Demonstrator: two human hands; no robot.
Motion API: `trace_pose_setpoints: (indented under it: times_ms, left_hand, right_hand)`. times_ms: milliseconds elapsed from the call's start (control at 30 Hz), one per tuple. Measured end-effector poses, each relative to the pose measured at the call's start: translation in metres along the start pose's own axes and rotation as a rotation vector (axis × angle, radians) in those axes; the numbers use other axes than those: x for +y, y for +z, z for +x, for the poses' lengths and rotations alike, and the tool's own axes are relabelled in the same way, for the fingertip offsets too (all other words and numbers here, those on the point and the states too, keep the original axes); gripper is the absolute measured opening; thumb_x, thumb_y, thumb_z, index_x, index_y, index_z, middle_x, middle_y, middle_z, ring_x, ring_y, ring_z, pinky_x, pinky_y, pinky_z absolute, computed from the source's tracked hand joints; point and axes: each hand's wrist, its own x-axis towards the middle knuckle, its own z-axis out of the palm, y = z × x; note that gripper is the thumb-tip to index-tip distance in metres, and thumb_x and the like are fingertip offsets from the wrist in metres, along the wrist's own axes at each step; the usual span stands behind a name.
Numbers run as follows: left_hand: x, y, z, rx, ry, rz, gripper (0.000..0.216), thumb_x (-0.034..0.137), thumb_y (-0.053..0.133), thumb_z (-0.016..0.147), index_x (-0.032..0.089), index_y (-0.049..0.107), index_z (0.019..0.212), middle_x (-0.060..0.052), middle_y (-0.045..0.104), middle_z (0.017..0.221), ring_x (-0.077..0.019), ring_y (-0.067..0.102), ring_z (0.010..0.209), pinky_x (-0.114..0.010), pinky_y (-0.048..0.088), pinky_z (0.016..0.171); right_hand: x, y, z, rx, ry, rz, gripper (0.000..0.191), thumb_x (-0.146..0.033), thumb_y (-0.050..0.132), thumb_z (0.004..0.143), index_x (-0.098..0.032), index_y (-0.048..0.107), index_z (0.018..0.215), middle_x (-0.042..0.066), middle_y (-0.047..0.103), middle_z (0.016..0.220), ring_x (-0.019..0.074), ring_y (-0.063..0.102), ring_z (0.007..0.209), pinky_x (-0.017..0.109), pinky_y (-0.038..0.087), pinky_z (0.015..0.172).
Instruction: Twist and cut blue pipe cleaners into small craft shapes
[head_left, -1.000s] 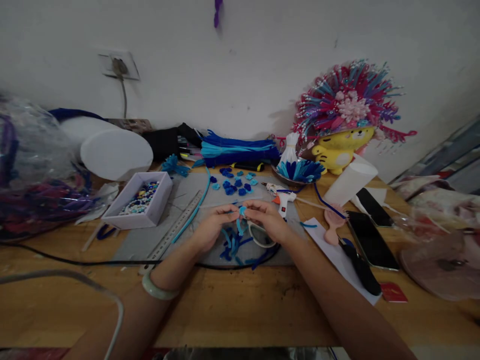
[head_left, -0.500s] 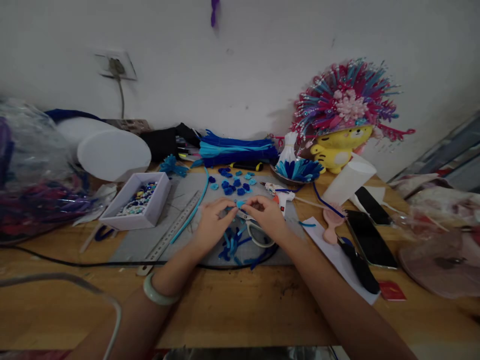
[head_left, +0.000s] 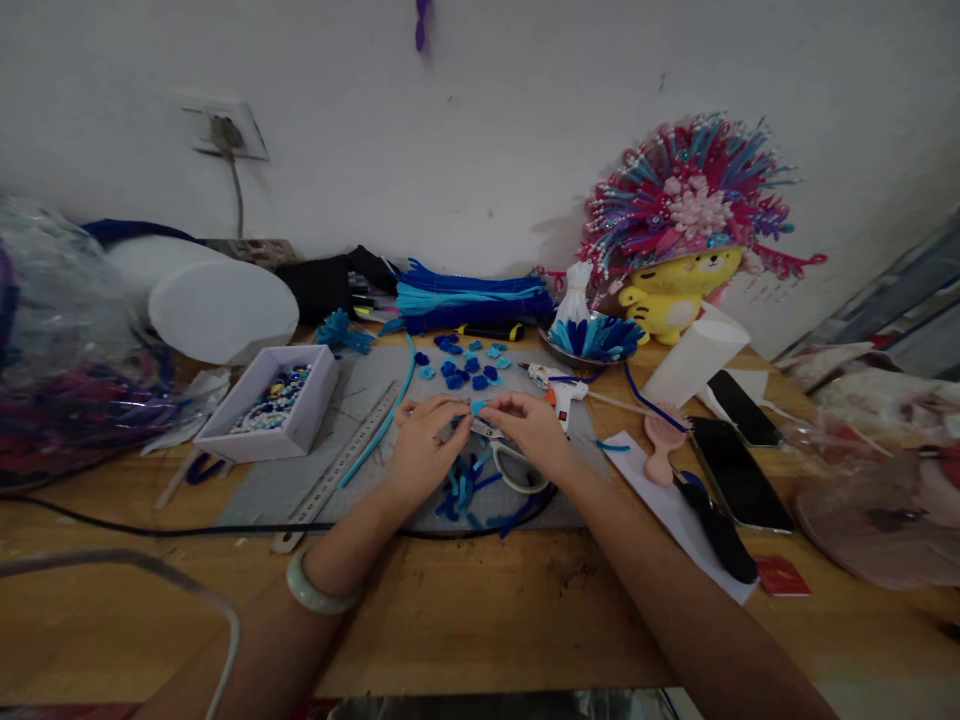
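Over the grey cutting mat [head_left: 330, 395], my left hand [head_left: 426, 445] and my right hand [head_left: 531, 432] meet fingertip to fingertip. Both pinch one small light-blue pipe cleaner piece [head_left: 478, 408] between them; its exact shape is partly hidden by the fingers. White-handled scissors [head_left: 517, 482] lie just under my right hand, their blades partly covered. Cut blue pipe cleaner pieces [head_left: 465, 490] are heaped beside the scissors. Beyond the fingertips, several small blue pipe cleaner flowers [head_left: 455, 376] are scattered on the mat.
To the left are a steel ruler [head_left: 341, 470] and a white box of beads [head_left: 319, 410]. A glue gun [head_left: 566, 395] and a pink hairbrush [head_left: 661, 440] lie rightward, near a phone [head_left: 739, 470]. Pipe cleaner bundles [head_left: 472, 297] line the wall. A black cable [head_left: 187, 530] crosses the front.
The fingers have shifted slightly around the light-blue piece, and more of it shows between the fingertips. The whole view has moved a little; the things on the table stay in place.
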Motion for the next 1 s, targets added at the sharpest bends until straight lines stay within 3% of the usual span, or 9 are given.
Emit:
trace_pose_setpoints:
  times_ms: [200, 267, 467, 567, 1000]
  left_hand:
    - [0.004, -0.001, -0.001, 0.009, -0.022, -0.075, 0.013, 0.027, 0.05, 0.076, 0.023, 0.063, 0.076, -0.004, 0.066, 0.086, -0.0209, 0.055, 0.087, -0.039, 0.028, 0.087]
    - [0.005, -0.001, 0.0, -0.021, -0.054, -0.201, 0.014, 0.029, 0.051, 0.076, 0.022, 0.063, 0.075, -0.004, 0.065, 0.085, -0.0203, 0.055, 0.086, -0.037, 0.032, 0.086]
    - [-0.003, -0.001, 0.008, -0.113, -0.333, -0.699, 0.018, 0.034, 0.053, 0.073, 0.017, 0.062, 0.074, -0.001, 0.062, 0.073, -0.0145, 0.054, 0.07, -0.027, 0.042, 0.068]
    - [-0.006, -0.001, 0.007, -0.093, -0.274, -0.76, 0.015, 0.028, 0.061, 0.066, 0.017, 0.062, 0.077, -0.001, 0.061, 0.077, -0.0131, 0.053, 0.071, -0.026, 0.041, 0.07]
    - [-0.001, -0.006, 0.004, -0.047, -0.099, -0.685, 0.01, 0.028, 0.06, 0.069, 0.019, 0.059, 0.071, -0.002, 0.057, 0.073, -0.0135, 0.051, 0.071, -0.026, 0.042, 0.069]
  right_hand:
    - [-0.005, 0.002, -0.003, -0.023, 0.024, 0.09, 0.022, -0.035, 0.063, 0.065, -0.017, 0.051, 0.062, -0.007, 0.04, 0.049, 0.0052, 0.032, 0.044, 0.021, 0.024, 0.044]
    - [-0.005, 0.002, -0.003, -0.028, 0.022, 0.159, 0.022, -0.034, 0.063, 0.065, -0.016, 0.051, 0.061, -0.007, 0.04, 0.049, 0.0046, 0.032, 0.044, 0.021, 0.024, 0.044]
    - [-0.005, 0.0, -0.004, -0.193, 0.106, 0.438, 0.022, -0.032, 0.066, 0.064, -0.015, 0.053, 0.061, -0.008, 0.039, 0.047, 0.0031, 0.03, 0.042, 0.02, 0.02, 0.043]
    - [-0.008, -0.001, -0.005, -0.241, 0.134, 0.481, 0.021, -0.031, 0.068, 0.062, -0.014, 0.056, 0.064, -0.008, 0.037, 0.048, 0.0024, 0.026, 0.042, 0.02, 0.017, 0.042]
    - [-0.006, 0.001, -0.006, -0.337, 0.16, 0.588, 0.019, -0.03, 0.065, 0.064, -0.015, 0.054, 0.063, -0.008, 0.036, 0.049, 0.0031, 0.026, 0.042, 0.021, 0.015, 0.042]
